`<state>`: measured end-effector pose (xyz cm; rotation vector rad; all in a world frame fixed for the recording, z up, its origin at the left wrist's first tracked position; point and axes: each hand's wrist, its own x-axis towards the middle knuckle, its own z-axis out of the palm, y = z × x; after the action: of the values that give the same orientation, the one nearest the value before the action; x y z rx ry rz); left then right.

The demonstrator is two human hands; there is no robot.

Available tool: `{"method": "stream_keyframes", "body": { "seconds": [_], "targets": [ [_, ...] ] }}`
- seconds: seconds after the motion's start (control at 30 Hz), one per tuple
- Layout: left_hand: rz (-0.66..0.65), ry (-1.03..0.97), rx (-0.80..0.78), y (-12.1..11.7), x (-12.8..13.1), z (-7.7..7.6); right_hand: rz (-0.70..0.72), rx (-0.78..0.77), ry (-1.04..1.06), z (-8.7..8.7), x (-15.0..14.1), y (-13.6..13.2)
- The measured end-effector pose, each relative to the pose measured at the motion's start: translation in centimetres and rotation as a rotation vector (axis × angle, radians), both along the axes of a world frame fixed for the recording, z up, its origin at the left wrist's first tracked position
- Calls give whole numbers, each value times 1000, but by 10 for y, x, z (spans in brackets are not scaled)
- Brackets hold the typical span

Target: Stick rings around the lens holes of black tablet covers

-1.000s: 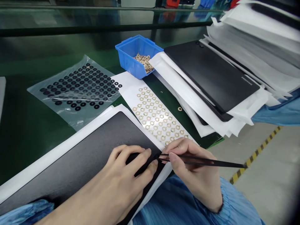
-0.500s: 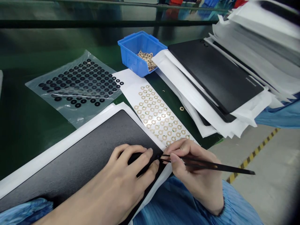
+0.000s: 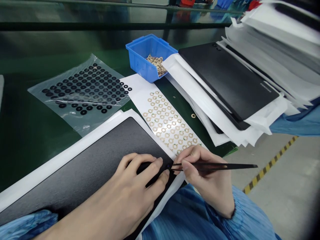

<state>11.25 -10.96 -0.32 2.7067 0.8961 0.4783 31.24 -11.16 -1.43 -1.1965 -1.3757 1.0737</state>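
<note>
A black flat panel [image 3: 107,150], like a laptop lid, lies slanted on a white sheet [image 3: 62,158]. My left hand [image 3: 140,180] rests on the panel near its right corner, fingers apart, thumb and fingertips touching its surface. Black tweezers [image 3: 220,166] are pinched in my right hand [image 3: 207,176], their tips at the panel's corner. Beside those tips sits a small dark round spot [image 3: 168,166], partly between my left fingertips. Whether the tweezers grip anything is too small to tell.
Beyond the panel lie a clear sheet of black rings [image 3: 86,81] and a white sheet of tan ring stickers [image 3: 172,125]. A blue bin [image 3: 142,63] holds many small rings. At right, black panels [image 3: 230,76] are stacked between white sheets; a loose ring [image 3: 193,116] lies nearby.
My right hand has shifted slightly up and left, and the tweezers' rear end has swung upward to lie nearly level. Their tips stay at the corner. My left hand has hardly moved.
</note>
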Motion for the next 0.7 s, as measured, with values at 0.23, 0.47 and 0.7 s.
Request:
{"method": "stream_keyframes", "body": {
  "seconds": [0.23,0.47,0.7],
  "targets": [
    [-14,27,-2,2,-1,2,-24,-36,-4,2,-3,-1],
    [-10,3,-2,1,-1,1,-65,10,-35,0,-5,-2],
    [6,36,-18,-1,0,2,2,-7,-60,2,0,2]
  ]
}}
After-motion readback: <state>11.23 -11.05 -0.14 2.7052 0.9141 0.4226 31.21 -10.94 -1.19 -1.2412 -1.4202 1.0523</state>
